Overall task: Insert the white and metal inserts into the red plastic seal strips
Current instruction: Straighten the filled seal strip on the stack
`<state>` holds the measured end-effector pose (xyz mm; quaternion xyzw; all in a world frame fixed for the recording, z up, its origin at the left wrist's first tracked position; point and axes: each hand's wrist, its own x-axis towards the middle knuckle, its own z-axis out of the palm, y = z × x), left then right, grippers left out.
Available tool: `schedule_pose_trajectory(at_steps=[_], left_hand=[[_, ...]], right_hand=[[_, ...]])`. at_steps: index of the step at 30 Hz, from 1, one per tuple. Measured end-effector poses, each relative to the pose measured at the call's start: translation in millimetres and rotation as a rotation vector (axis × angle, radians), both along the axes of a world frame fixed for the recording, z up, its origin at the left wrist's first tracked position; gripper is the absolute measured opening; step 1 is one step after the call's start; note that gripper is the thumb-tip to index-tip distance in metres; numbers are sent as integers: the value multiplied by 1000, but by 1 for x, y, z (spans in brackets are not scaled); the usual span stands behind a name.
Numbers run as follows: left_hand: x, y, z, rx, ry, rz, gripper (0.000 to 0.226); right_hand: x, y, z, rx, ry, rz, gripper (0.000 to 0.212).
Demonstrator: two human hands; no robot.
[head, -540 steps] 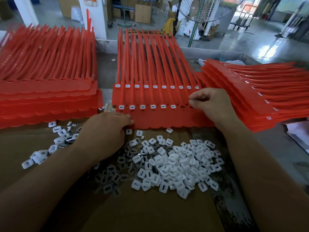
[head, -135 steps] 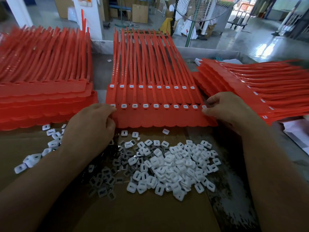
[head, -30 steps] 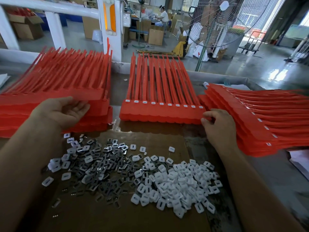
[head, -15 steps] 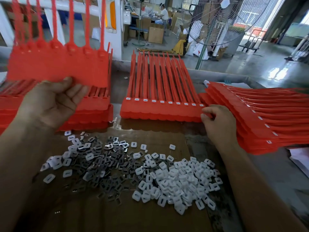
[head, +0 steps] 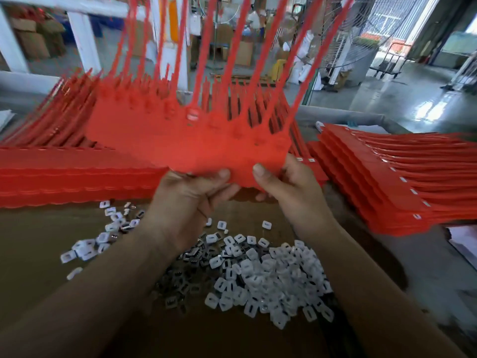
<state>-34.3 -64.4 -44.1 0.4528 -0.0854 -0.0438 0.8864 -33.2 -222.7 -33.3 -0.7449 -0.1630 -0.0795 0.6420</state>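
Your one camera, worn on your head, looks forward and down through a wide lens, close over your left hand (head: 185, 202) and right hand (head: 291, 189), with the workshop floor (head: 397, 102) beyond.

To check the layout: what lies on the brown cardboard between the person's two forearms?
In the head view, a heap of small white plastic square inserts and darker toothed metal inserts lies there.

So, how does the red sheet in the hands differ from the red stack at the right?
The held sheet is one layer; the right stack is many. The held sheet is raised, tails pointing up; the right stack lies flat. Both are red seal strips.
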Motion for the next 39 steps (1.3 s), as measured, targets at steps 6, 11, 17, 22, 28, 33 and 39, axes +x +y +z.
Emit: schedule_pose_trajectory(at_steps=[6,11,17,22,28,33,39], left_hand=[[10,7,4,-75,140,104,8],[26,43,8,-67,110,324,20],[30,50,-9,399,-66,463,48],[30,43,-24,1041,-261,584,49],[26,36,-28,1418,-341,529,57],[27,36,-28,1501,-316,470,59],[24,37,-26,1535,-317,445,58]], right_hand=[[7,-19,6,49,28,-122,7],[14,-45,10,11,92,-266,14],[21,-73,9,-237,179,-360,8],[21,-89,7,-366,308,-382,12],[23,-100,3,-509,467,-412,7],[25,-104,3,-768,495,-447,31],[21,-75,0,-1017,26,-471,64]])
